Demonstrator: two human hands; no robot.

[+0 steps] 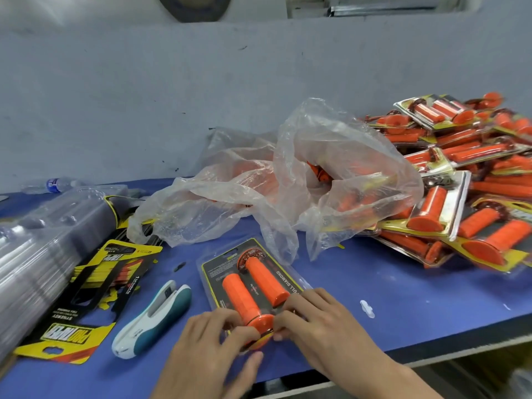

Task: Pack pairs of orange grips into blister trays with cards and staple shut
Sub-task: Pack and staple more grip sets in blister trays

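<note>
Pinching the near edge of the tray (pixel 213 272), left hand (pixel 218 336) and right hand (pixel 318 321) both clamped on it; stapler (pixel 155 315) just left of the tray, blue bench (pixel 417 283) showing to its right.

Bright, even, cool light; shadows faint. Glare on plastic bag (pixel 331 168). Stack of clear trays (pixel 37 249) at left edge smeared, blurred. Table (pixel 403 283) bends toward corners.

Packing workshop: heap of finished blister packs (pixel 460 180), blue workbench (pixel 403 298)
</note>
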